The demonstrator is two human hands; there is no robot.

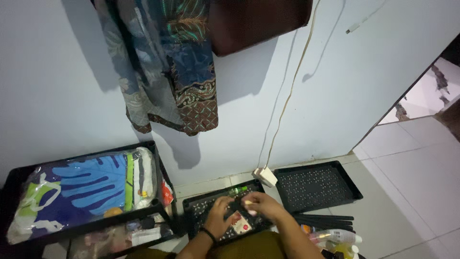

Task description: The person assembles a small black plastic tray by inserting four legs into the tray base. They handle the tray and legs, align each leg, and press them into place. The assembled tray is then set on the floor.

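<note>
Two hands: both work close together over a black perforated tray (206, 208) on the floor, at the bottom middle of the view.
Left hand (221, 217): fingers curled, wrist with a dark band; it seems to rest on or pinch a small red-and-white packet (241, 224) lying in the tray — how firm the hold is I cannot tell.
Right hand (262, 204): partly closed, fingertips bent in toward the left; something small may sit between them, too blurred to name.
Step in hand: judged from the pose, small items are being sorted or handled inside the tray; a next move would call for a fine two-handed pinch, low over the tray bed.
Edges: the tray's raised rim hems the hands; a black shelf rack (158, 204) with a leaf-print bag (86, 187) stands just to the left.
Open room: a second, empty black tray (318, 187) lies to the right, bottles (335, 237) near it — tiled floor (412, 192) beyond is free.
Wall side: a white plug (265, 176) sits just behind the tray.
</note>
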